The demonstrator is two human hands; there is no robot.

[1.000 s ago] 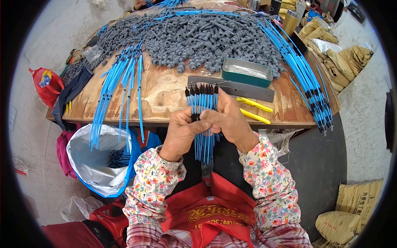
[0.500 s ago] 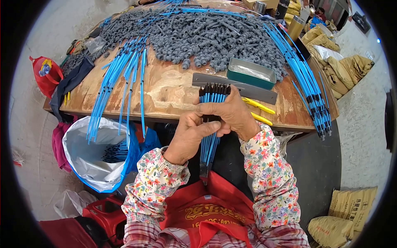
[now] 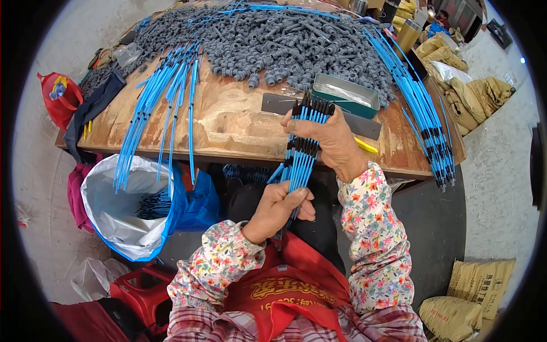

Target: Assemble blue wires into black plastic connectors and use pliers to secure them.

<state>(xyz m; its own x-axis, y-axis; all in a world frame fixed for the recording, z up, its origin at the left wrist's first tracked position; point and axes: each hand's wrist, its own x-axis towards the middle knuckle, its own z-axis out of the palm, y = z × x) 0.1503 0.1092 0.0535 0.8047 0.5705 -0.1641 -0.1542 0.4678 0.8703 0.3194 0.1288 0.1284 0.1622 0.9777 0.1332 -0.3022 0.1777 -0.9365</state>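
Observation:
A bundle of thin blue rods with black bands and black tips (image 3: 301, 162) stands tilted in front of me, its top leaning to the right. My right hand (image 3: 333, 139) grips it near the black tips, thumb across the front. Lower down, the fingers of my left hand (image 3: 280, 206) are closed round the same bundle above my lap. Behind the tips lie a flat grey metal strip (image 3: 276, 104) and an open green tin (image 3: 347, 104) with thin clear pieces inside. A yellow tool handle (image 3: 366, 145) shows beside my right hand, the rest of it hidden.
Grey plastic fittings (image 3: 273, 48) are heaped across the wooden table (image 3: 228, 134). More blue rods lie at the left (image 3: 145, 111) and the right (image 3: 419, 108), overhanging the edge. A blue bag with silvery lining (image 3: 108, 199) stands below left, near a red stool (image 3: 142, 293).
My left hand has slid down the bundle toward my lap, away from the right hand. The bundle has tilted, its tips shifting right and up with my right hand.

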